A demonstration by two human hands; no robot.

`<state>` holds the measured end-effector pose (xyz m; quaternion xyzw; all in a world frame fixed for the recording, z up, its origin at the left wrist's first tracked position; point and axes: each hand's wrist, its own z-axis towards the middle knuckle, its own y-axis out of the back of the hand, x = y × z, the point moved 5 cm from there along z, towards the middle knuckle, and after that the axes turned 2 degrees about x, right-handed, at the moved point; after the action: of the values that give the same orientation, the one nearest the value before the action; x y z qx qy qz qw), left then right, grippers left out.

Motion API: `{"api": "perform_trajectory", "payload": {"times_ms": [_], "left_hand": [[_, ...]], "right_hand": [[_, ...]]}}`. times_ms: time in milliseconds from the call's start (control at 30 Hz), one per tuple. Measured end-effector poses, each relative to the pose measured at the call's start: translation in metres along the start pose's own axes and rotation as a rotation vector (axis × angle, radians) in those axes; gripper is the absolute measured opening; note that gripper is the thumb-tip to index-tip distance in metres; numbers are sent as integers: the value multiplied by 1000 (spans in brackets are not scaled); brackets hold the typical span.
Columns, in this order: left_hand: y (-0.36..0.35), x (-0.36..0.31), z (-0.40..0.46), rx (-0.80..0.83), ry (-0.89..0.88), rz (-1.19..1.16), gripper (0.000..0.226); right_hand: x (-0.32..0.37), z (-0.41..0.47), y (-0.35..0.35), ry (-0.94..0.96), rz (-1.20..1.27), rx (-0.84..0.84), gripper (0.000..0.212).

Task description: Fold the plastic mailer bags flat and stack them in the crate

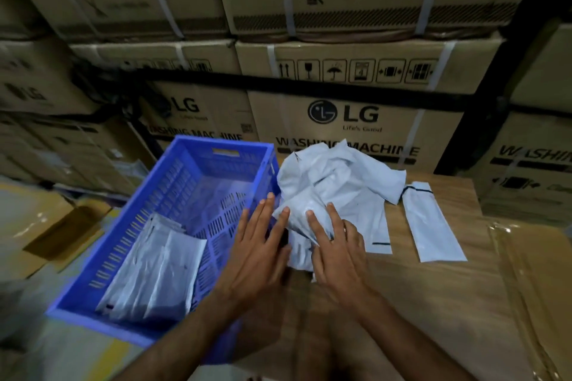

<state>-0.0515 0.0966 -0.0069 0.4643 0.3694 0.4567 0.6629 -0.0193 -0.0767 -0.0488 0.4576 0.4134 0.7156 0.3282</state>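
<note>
Mailer bags [334, 192], crumpled glossy grey plastic, lie heaped on the tabletop [433, 281] right of the slotted blue crate [198, 182]; my left hand [260, 254] and right hand [337, 254] press flat-fingered on the near bag.
</note>
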Motion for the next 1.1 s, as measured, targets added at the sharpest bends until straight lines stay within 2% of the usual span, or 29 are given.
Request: {"api": "perform_trajectory", "payload": {"times_ms": [267, 500, 700, 833, 1000, 1100], "left_hand": [[31, 129, -21, -15, 69, 26, 63], [33, 262, -73, 30, 89, 36, 64], [17, 335, -104, 151, 12, 66, 60], [8, 357, -109, 215, -20, -3, 56], [4, 359, -110, 190, -49, -150, 49], [3, 361, -110, 182, -33, -191, 49]], "right_hand": [[118, 44, -12, -56, 23, -114, 66], [239, 60, -84, -153, -41, -1, 68], [290, 46, -160, -373, 52, 168, 70], [291, 36, -205, -537, 133, 439, 69], [309, 22, -236, -615, 276, 800, 84], [318, 22, -239, -688, 322, 846, 90]]}}
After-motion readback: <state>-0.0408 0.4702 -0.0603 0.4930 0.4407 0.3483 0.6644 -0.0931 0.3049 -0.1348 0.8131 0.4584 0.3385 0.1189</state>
